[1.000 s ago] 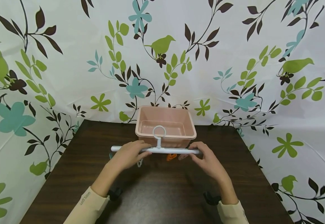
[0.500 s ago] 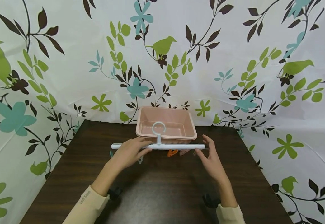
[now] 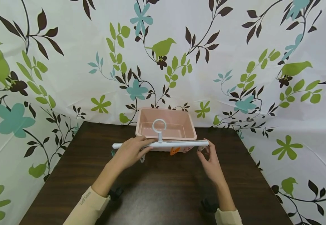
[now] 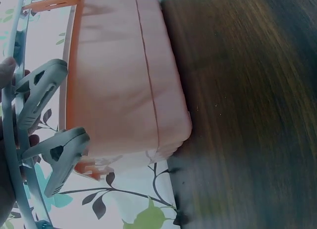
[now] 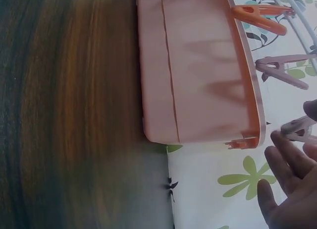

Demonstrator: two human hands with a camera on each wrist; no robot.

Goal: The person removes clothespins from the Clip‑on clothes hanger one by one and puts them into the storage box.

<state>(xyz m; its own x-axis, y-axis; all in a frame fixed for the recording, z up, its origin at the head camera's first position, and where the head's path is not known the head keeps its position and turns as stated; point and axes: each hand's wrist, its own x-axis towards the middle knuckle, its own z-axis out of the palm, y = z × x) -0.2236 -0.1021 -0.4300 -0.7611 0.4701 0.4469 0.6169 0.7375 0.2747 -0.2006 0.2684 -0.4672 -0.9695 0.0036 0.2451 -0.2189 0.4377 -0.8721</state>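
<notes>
A white hanger (image 3: 180, 144) with a ring-shaped hook (image 3: 159, 125) is held level above the table, several clothespins hanging from its bar. My left hand (image 3: 130, 153) grips the bar left of the hook. At the bar's right end, my right hand (image 3: 211, 162) pinches a grey clothespin (image 5: 298, 129) between thumb and fingers. Along the bar toward the middle hang a pinkish clothespin (image 5: 280, 70) and an orange clothespin (image 3: 175, 151). Two grey-looking clothespins, one of them the nearer clothespin (image 4: 62, 157), hang by my left hand in the left wrist view.
Behind the hanger, a pink plastic basin (image 3: 167, 116) stands at the back of the dark wooden table (image 3: 163, 193). A white cloth (image 3: 208, 78) printed with leaves, birds and flowers hangs behind and at both sides.
My right hand has let go of the bar's right end, moved slightly outward and taken the end clothespin. The hanger has risen a little, while my left hand keeps its grip.
</notes>
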